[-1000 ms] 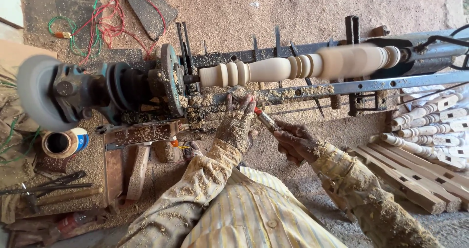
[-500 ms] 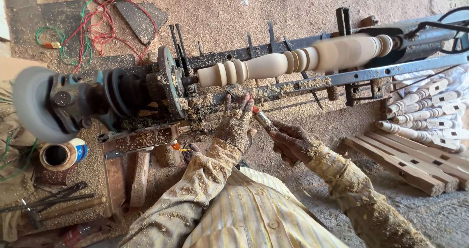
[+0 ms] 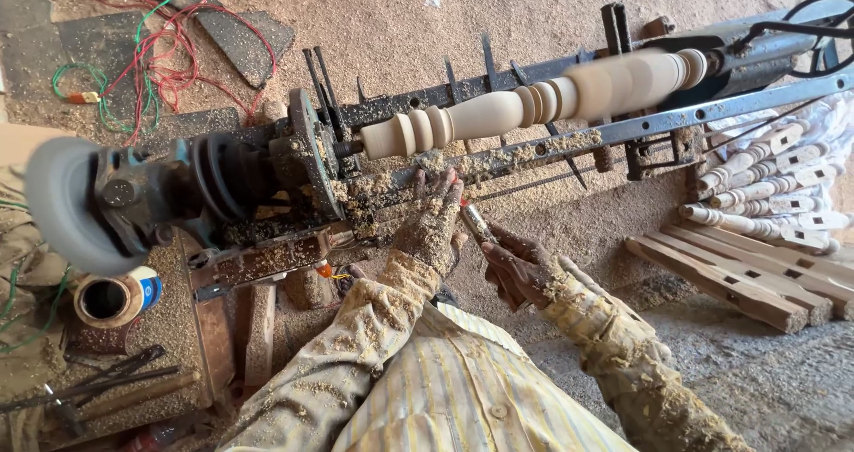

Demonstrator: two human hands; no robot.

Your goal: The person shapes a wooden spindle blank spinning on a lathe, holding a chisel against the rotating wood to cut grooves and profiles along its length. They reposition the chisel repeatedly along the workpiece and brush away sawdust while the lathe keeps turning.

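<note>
A woodturner works at a floor-level lathe (image 3: 267, 172), its bed and rail thick with shavings, as a pale wooden spindle (image 3: 525, 105) spins between the drive end on the left and the far support on the right. The left hand (image 3: 434, 225), coated in sawdust, lies flat with fingers spread against the rail just below the spindle, steadying a chisel (image 3: 476, 223) whose metal shank shows between the two hands. The right hand (image 3: 520, 270) is wrapped tightly around the chisel's handle, pulled in close to the body. The tool's tip is hidden behind the left hand, so whether it touches the wood cannot be told. Judging by its form, the spindle is well along: beads, grooves and a long swelling are already cut near the drive end, with more rings past the middle, while the thick right-hand portion looks plain, though blur from spinning softens the detail. A stack of finished turned legs (image 3: 765, 189) lies against the wall to the right, beside flat slotted boards (image 3: 738, 278) on the ground. A grey wheel (image 3: 58, 203) blurs at the far left, above an open tin (image 3: 111, 299), with tangled red and green wires (image 3: 151, 52) on the sawdust-covered floor.
</note>
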